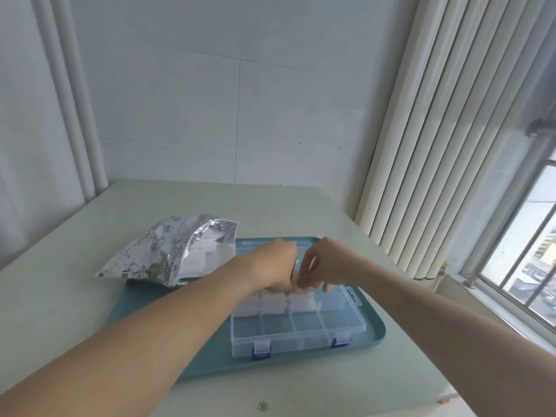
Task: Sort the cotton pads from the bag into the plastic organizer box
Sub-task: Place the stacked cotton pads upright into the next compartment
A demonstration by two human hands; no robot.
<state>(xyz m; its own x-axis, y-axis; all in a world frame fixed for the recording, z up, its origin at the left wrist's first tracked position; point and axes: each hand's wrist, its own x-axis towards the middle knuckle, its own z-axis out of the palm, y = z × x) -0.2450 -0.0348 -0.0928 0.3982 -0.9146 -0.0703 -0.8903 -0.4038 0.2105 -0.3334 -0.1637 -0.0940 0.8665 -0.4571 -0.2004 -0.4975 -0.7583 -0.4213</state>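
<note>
A clear plastic organizer box (301,335) with blue latches lies open on a teal tray (373,332). White cotton pads (285,302) fill compartments in its middle row; the near row holds nothing. My left hand (273,263) and my right hand (322,266) meet over the middle of the box, and both pinch white cotton pads above the filled compartments. A silver foil bag (159,251) with printed drawings lies open at the tray's far left corner, with more white pads (213,254) showing in its mouth.
The tray sits on a pale green table (60,296) against a white wall. Vertical blinds (436,145) and a window (526,251) stand on the right, close to the table's right edge.
</note>
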